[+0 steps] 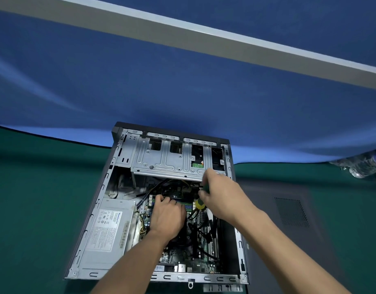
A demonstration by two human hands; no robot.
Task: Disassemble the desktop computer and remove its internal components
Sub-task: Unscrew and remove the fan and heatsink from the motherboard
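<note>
In the open computer case [110,187], memory slots [182,203] are pressed by the left hand [168,217]; a screwdriver [200,201] is gripped by the right hand [221,196] below the drive cage [168,160]; the side panel [288,211] lies right on the worktop [34,198].

A makeshift repair bench, more staged workstation than home or office, was the setting. A green cloth [34,198] covered the table from edge to edge, and a blue fabric backdrop [182,92] hung behind its far edge, crossed by a pale grey rail [204,37]. An opened desktop case [110,166] lay on its side at the table's centre, its power supply [106,232], drive cage [168,160] and motherboard [189,259] exposed. The detached side panel [288,213] rested flat on the cloth just right of the case. Blurred clutter, possibly clear bottles [360,166], sat at the far right edge.
</note>
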